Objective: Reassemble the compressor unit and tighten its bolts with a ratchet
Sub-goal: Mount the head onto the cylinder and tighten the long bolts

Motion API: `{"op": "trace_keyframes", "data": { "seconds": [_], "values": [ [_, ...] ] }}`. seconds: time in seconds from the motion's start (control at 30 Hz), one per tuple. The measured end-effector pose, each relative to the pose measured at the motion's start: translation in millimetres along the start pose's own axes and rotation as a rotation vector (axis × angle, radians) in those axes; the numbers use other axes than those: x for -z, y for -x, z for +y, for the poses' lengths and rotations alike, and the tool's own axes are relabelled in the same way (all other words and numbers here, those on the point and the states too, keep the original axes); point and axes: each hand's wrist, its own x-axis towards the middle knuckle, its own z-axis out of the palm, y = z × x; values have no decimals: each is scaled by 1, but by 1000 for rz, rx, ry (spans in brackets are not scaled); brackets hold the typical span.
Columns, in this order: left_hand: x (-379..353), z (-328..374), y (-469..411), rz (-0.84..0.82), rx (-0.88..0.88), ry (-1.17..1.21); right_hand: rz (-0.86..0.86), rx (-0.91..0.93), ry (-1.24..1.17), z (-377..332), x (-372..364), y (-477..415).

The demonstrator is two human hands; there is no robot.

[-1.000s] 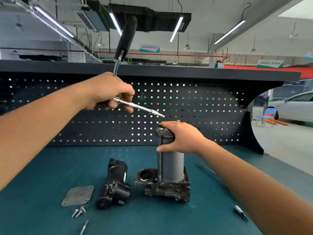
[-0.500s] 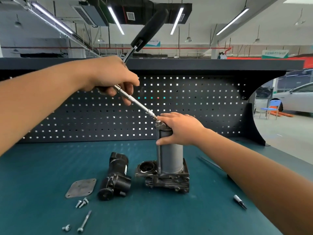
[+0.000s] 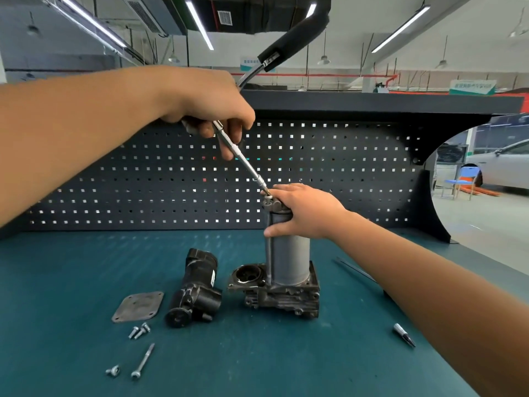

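The compressor unit (image 3: pixel 287 259) stands upright on the teal bench, a grey cylinder on a dark cast base. My right hand (image 3: pixel 300 213) grips the top of the cylinder. My left hand (image 3: pixel 211 110) holds the ratchet (image 3: pixel 243 161) at its head. Its extension slants down to the right, and its tip sits on a bolt at the cylinder's top left. The black handle (image 3: pixel 294 38) points up and to the right.
A black motor part (image 3: pixel 194 290) lies left of the unit. A flat cover plate (image 3: pixel 137 306), two short screws (image 3: pixel 140 330), a long bolt (image 3: pixel 143 361) and a small screw (image 3: pixel 113 371) lie front left. A bit (image 3: pixel 403 335) lies at right. A pegboard (image 3: pixel 343 173) backs the bench.
My left hand lowered the ratchet, and the extension tip went from the air left of the cylinder onto the bolt on top. The handle swung to the right. My right hand stayed on the cylinder.
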Motion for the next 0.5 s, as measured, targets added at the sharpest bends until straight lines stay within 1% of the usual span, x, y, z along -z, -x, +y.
{"op": "trace_keyframes", "data": {
  "seconds": [0.13,0.3,0.4,0.43,0.47,0.5],
  "values": [
    [4,1,-3,-33,-10,-56,-3,1,-13,0,-1,-1],
    [10,23,-16,-114,-69,-243,0,8,-26,1,1,-1],
    [10,33,-28,-127,-116,-333,10,12,-51,1,0,0],
    [9,33,-31,-98,-144,-351,9,12,-56,1,0,0],
    [8,33,-33,-24,-183,-370,6,15,-56,1,0,0],
    [4,30,-35,95,-236,-383,2,18,-54,0,-1,0]
  ]
}}
